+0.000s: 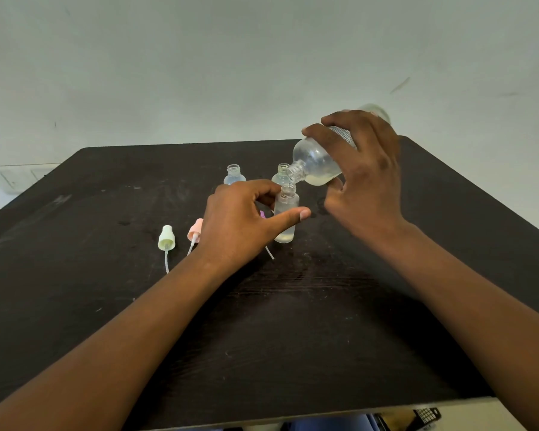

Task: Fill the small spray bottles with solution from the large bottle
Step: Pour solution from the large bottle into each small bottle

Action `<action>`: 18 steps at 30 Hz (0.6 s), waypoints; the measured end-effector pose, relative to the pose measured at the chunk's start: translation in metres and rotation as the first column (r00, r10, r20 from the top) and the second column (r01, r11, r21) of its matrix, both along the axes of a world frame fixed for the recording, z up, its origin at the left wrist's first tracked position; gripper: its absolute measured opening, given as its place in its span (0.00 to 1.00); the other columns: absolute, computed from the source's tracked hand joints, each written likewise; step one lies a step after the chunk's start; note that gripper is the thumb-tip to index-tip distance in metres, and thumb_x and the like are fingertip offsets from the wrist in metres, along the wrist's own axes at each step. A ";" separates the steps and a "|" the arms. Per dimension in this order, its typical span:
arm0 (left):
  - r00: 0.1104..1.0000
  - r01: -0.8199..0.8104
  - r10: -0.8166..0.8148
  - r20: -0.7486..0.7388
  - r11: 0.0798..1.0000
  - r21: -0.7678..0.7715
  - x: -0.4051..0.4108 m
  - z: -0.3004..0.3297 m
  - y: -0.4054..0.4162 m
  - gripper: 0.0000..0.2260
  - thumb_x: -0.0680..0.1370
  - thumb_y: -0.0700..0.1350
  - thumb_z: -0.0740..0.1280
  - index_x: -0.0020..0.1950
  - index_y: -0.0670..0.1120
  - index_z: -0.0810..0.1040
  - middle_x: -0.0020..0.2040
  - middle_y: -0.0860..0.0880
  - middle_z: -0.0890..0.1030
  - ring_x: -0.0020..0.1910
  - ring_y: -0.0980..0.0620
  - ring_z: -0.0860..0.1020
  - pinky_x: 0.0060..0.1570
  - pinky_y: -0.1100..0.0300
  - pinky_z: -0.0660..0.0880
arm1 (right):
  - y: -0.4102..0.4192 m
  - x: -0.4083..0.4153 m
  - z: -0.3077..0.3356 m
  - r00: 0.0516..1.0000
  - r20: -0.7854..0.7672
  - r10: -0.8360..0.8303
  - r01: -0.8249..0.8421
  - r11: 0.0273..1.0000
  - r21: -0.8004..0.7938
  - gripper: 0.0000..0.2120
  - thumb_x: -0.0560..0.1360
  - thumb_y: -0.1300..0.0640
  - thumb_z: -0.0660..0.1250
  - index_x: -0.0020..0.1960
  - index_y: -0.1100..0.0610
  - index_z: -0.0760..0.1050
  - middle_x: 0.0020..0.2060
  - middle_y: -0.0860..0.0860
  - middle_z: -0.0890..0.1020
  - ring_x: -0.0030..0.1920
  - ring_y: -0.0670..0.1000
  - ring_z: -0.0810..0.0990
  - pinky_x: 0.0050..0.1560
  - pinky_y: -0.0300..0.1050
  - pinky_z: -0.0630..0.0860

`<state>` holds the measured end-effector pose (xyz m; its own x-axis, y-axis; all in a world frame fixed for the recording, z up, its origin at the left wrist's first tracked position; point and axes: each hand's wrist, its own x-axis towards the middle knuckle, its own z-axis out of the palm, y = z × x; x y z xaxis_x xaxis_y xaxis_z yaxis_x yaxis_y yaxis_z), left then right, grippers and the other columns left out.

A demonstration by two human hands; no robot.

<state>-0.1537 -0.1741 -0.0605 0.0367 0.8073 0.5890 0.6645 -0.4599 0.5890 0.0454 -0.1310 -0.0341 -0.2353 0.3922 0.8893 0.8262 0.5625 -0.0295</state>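
Tilting large bottle (pixel 316 161) gripped by right hand (pixel 367 178), base hidden, left hand (pixel 240 219) pinching small bottle (pixel 286 213), purple cap mostly hidden behind it

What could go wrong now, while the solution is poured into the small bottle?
1. The small bottle has a narrow neck, and the large bottle is tilted steeply just above it by the right hand; the stream may miss and wet the table.
2. The left hand pinches the small bottle only lightly; a push could tip it over.
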 end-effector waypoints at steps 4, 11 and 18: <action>1.000 -0.003 0.003 0.004 1.000 0.001 0.000 0.000 0.000 0.22 0.70 0.67 0.76 0.55 0.54 0.88 0.41 0.63 0.83 0.38 0.67 0.80 0.41 0.67 0.76 | 0.000 0.000 0.000 1.000 0.008 0.011 -0.011 1.000 0.003 0.33 0.64 0.68 0.64 0.67 0.53 0.81 0.65 0.55 0.80 0.68 0.60 0.76 0.71 0.61 0.70; 1.000 -0.011 0.011 -0.011 1.000 0.007 -0.001 -0.001 0.002 0.22 0.70 0.68 0.75 0.54 0.53 0.88 0.41 0.61 0.84 0.36 0.66 0.80 0.41 0.67 0.76 | 0.001 0.000 0.000 1.000 -0.007 0.013 -0.013 1.000 0.013 0.33 0.63 0.68 0.63 0.66 0.53 0.81 0.65 0.54 0.80 0.68 0.60 0.77 0.72 0.61 0.68; 1.000 -0.001 0.001 -0.011 1.000 0.002 -0.001 -0.001 0.001 0.22 0.70 0.67 0.76 0.54 0.53 0.88 0.40 0.63 0.83 0.38 0.67 0.80 0.40 0.70 0.74 | 0.000 0.001 0.001 1.000 0.004 -0.003 0.003 1.000 -0.008 0.34 0.63 0.68 0.65 0.68 0.52 0.80 0.66 0.54 0.80 0.70 0.60 0.76 0.76 0.60 0.64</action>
<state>-0.1548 -0.1730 -0.0619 0.0426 0.8060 0.5904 0.6713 -0.4608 0.5806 0.0463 -0.1308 -0.0330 -0.2382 0.4000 0.8850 0.8279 0.5601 -0.0303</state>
